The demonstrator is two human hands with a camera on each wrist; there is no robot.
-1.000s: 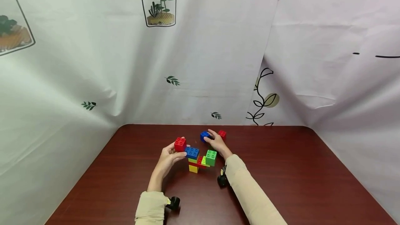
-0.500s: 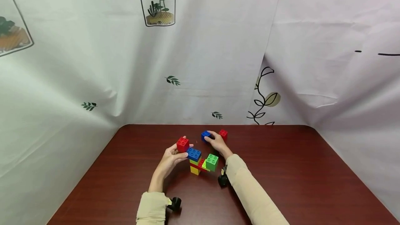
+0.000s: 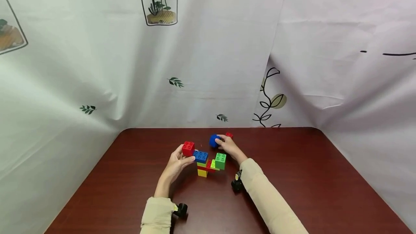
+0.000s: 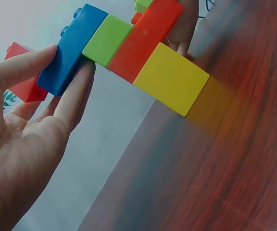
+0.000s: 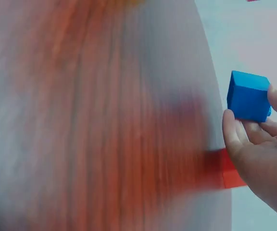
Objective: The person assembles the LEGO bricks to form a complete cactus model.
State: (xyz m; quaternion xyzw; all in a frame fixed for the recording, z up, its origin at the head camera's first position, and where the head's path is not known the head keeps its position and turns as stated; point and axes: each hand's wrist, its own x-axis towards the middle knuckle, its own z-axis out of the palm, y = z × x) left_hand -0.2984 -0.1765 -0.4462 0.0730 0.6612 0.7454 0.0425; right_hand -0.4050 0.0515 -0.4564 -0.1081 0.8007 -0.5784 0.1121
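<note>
My left hand [image 3: 175, 163] pinches the blue brick [image 3: 200, 156] of a built toy-brick model between thumb and fingers. A red brick [image 3: 188, 148] juts from the model's left end and a green brick [image 3: 220, 161] from its right. Below the blue one, the left wrist view shows a lime brick [image 4: 107, 41], a red brick [image 4: 145, 43] and, at the bottom, a yellow brick [image 4: 171, 79] close over the table. Farther back, my right hand [image 3: 230, 146] grips a separate blue block [image 5: 249, 96] by thumb and fingers, tilted, with its studs turned toward the palm side.
A loose red block [image 3: 229, 135] sits on the brown table [image 3: 292, 176] behind my right hand, partly hidden by it. A white printed curtain [image 3: 208, 53] stands along the table's back edge. Black wrist cameras [image 3: 181, 210] hang at both sleeves.
My right hand has tipped the separate blue block, so its studs no longer face up, and has come over part of the loose red block. The left hand keeps its hold on the model.
</note>
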